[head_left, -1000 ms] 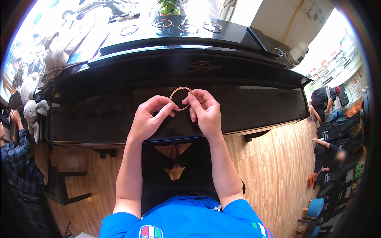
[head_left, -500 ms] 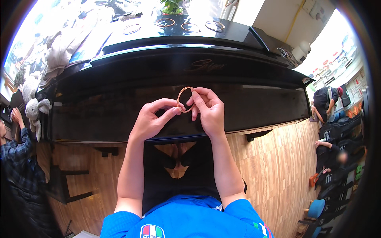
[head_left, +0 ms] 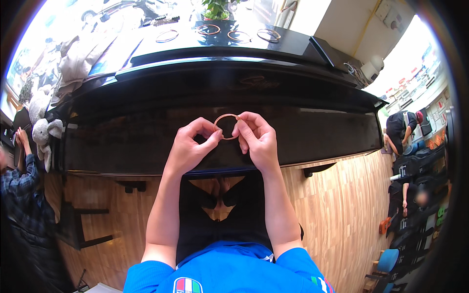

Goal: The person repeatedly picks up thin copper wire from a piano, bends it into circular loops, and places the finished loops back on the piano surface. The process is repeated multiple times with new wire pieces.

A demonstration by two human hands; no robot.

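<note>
Head view, slim coppery ring (head_left: pixel 225 115), round, open-centred, shiny, pinched by fingers (head_left: pixel 200 124)

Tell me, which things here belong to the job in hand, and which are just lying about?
Job:
thin copper-coloured ring, held by left hand and right hand
probably four similar rings on the glossy black piano

Lying about, apparently:
grey plush toy
leafy green plant

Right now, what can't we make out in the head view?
All head view:
Thin copper-coloured wire ring: pinched parts hidden by the left hand and right hand.
Four copper-coloured wire rings on the glossy black piano: too small to count strands.
Green leafy plant: top cut off by the upper edge.
Person in dark plaid shirt: partly lost in the left dark lens rim.
</note>
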